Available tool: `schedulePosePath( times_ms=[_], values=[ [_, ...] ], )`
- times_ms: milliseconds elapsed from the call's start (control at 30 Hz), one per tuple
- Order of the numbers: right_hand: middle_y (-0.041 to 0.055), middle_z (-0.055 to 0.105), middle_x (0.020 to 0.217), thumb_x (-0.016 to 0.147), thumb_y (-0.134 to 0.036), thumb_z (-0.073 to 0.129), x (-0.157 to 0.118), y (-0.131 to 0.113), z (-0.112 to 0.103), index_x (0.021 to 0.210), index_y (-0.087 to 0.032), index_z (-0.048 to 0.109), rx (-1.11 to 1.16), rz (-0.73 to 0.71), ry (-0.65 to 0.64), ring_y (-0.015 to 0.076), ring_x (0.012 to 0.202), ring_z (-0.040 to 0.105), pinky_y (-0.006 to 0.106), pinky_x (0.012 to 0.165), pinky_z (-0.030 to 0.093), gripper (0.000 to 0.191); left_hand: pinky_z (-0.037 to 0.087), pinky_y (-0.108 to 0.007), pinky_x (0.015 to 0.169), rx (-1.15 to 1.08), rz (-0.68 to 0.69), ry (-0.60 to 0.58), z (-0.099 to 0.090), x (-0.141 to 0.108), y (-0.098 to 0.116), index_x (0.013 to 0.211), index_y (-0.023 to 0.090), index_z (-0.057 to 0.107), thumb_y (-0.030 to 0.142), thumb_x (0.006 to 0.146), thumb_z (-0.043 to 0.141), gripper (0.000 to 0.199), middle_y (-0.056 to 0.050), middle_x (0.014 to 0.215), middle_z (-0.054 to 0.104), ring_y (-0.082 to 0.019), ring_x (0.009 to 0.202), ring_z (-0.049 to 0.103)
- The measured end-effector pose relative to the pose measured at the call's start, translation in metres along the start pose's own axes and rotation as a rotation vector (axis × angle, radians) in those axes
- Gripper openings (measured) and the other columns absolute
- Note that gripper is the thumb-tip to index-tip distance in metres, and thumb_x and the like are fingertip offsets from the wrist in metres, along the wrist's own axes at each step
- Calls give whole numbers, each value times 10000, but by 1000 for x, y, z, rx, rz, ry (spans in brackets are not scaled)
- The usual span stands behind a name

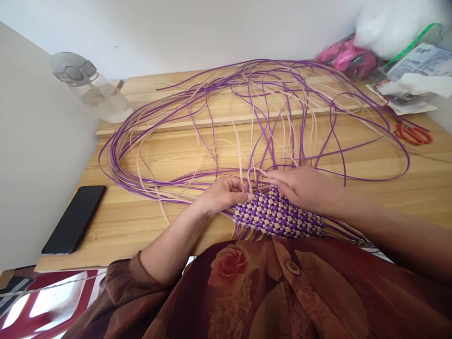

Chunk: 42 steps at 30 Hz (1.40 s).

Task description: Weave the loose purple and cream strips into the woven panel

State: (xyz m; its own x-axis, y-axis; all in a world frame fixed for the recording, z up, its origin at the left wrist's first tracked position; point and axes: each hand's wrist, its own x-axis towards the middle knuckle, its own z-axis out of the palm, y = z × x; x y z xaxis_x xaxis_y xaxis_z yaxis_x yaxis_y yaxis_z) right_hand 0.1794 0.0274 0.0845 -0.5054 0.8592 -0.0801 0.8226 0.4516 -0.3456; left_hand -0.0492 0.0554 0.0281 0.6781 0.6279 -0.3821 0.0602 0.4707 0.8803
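Note:
A woven panel (278, 214) of purple and cream strands lies at the table's front edge, close to my body. My left hand (229, 194) pinches the panel's upper left corner between thumb and fingers, beside an upright cream strand (237, 146). At the panel's top edge, my right hand (296, 181) is closed, with a looped cream strand (257, 170) running into its fingertips. Long loose purple strands (270, 136) and cream ones fan out from the weave across the table. The right palm and part of the panel's top edge are hidden.
A black phone (75, 219) lies at the left, below a clear water bottle (102, 96) with a grey lid. Orange-handled scissors (413, 134) rest at the right. Behind them are a pink bagged item (349, 59) and papers (420, 61). A wooden ledge (212, 122) crosses the table (123, 230).

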Motion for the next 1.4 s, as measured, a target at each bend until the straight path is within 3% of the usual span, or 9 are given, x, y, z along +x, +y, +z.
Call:
schedulePosePath(
  times_ms=[200,333,533,667,833,900,1000,1167,1400],
  values=[
    [26,672,715,977,-256,323,0,-32,4,1374,-179,379,878,432,-480,147,519,645,215,434,452,408,382,-236,619,9,-1,-13,2,-1,-1,851,117,713,390,708,788,317,-34,757,689,-100,629,561],
    [38,677,749,963,-206,357,7,-45,13,1333,-224,332,1220,573,-477,172,610,701,208,462,513,371,345,-225,575,42,42,54,5,0,-5,819,116,720,419,700,786,332,-20,706,671,-87,595,527],
    [74,705,853,937,-158,414,15,-49,19,1233,-203,384,1339,563,-508,178,724,731,232,582,570,301,361,-219,571,27,90,197,17,-1,-5,742,119,697,355,616,835,301,-4,674,654,-87,586,523],
    [70,719,857,924,-259,487,11,-36,5,1260,-185,464,1057,466,-527,183,708,716,264,584,555,344,385,-225,590,56,104,250,20,0,-9,755,123,689,323,607,836,289,-12,705,668,-101,608,547],
    [61,708,902,907,-284,545,21,-6,-8,1114,-187,681,177,74,188,191,836,663,302,756,499,267,385,-231,582,-12,73,199,18,2,-14,780,130,684,364,627,827,314,-16,714,676,-102,591,549],
    [88,677,1032,906,-255,554,29,3,-2,1118,-181,688,49,-98,294,206,956,630,324,846,479,261,384,-231,586,-7,83,199,17,3,-14,769,129,678,358,612,838,320,-9,701,666,-101,591,545],
    [108,648,1089,917,-228,549,38,10,13,1062,-157,696,17,-215,279,207,983,612,324,864,470,218,372,-225,588,1,94,206,16,3,-14,754,129,671,343,594,849,322,4,682,649,-92,587,530],
    [82,685,970,965,-240,469,31,19,11,999,-169,699,5,-196,262,192,921,615,304,821,439,242,383,-228,593,-15,67,167,14,3,-14,801,124,696,361,594,847,349,-16,720,673,-101,607,553],
    [30,695,849,937,-239,514,9,17,-36,922,-198,714,287,-351,-291,158,818,603,276,761,407,205,352,-227,535,93,26,218,15,3,-11,792,128,690,399,635,818,339,-19,689,667,-101,565,528]
  ],
)
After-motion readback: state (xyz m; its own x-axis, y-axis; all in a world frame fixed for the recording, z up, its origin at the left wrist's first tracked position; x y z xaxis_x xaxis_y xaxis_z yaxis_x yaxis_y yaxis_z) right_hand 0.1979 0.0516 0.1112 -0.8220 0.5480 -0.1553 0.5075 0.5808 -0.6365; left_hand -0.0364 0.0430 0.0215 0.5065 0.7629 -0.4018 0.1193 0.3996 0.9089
